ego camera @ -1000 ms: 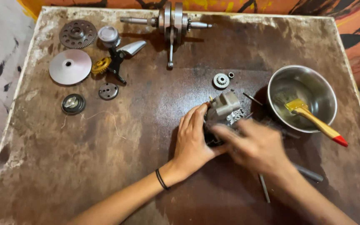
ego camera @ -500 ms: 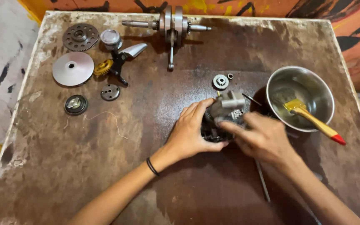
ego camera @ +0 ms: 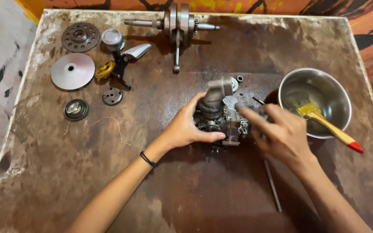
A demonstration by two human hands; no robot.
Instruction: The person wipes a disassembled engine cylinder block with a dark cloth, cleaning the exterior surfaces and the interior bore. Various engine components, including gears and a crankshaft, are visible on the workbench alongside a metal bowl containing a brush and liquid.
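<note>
Carburettor body (ego camera: 218,113): grey metal casting with a bent intake elbow on top; stands near the middle of the worktop (ego camera: 173,190), between both hands.
Left hand (ego camera: 184,127): grip closed around the casting's left side, thumb under its lower edge, steadying it.
Right hand (ego camera: 283,133): fingers stretched to the casting's right side, index tip touching it; whether this grip pinches a part cannot be told.
Near items: steel bowl (ego camera: 339,92) just right of the hand, yellow brush (ego camera: 324,125) resting in it, red handle end over the rim; thin metal rod (ego camera: 273,185) lying below the right wrist.
Farther items: small gear, partly hidden behind the elbow; crankshaft (ego camera: 175,23) at the far edge; toothed wheel (ego camera: 81,37), plain disc (ego camera: 72,70), piston (ego camera: 112,39) and round cap (ego camera: 76,108) at far left.
Hazards: the casting looks top-heavy and could tip if the left grip slackens; a right forearm swing could knock the brush handle or roll the rod off the worktop; small fittings could drop loose and scatter.
</note>
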